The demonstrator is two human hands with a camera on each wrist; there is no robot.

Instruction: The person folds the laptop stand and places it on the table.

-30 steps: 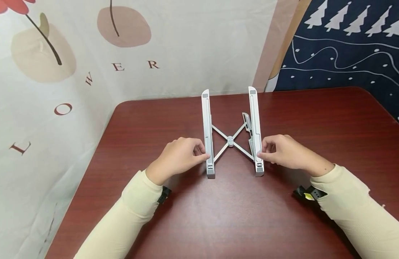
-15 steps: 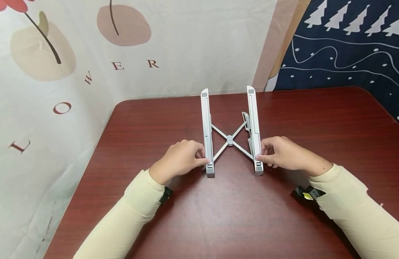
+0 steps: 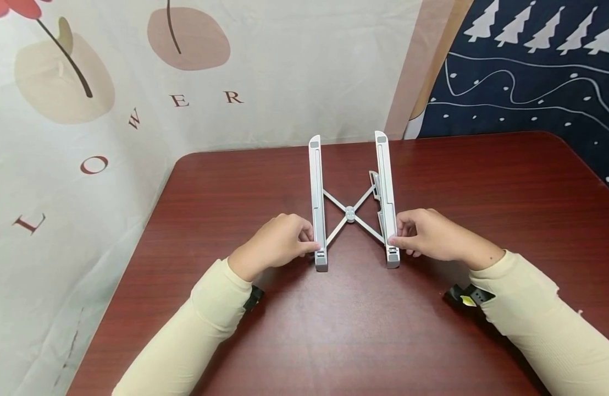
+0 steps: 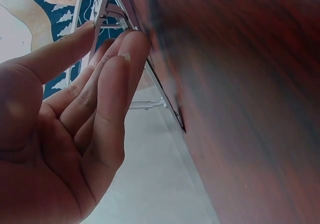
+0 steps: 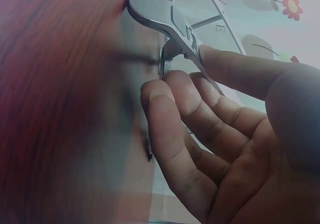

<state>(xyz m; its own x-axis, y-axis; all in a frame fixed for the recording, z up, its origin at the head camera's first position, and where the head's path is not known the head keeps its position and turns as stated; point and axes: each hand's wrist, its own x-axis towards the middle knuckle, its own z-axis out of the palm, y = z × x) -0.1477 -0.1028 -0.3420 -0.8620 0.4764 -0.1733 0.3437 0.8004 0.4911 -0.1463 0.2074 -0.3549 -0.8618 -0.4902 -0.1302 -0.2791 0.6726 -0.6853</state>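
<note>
A silver folding laptop stand stands on the table, its two long side rails joined by crossed bars at a round hub. My left hand pinches the near part of the left rail, thumb on top and fingers curled at the outer side. On the opposite side my right hand grips the right rail the same way, close to its front end. The right wrist view shows the thumb against the rail, with the rounded front end jutting past the fingers. Fingertips in the left wrist view come close to the tabletop.
The dark red wooden table reaches back to a pale printed curtain. At the back right hangs a navy cloth with white trees. Black straps sit at both cuffs.
The two rails have drawn slightly closer together, mostly through the right rail shifting left with my right hand. Both hands keep their hold on the stand.
</note>
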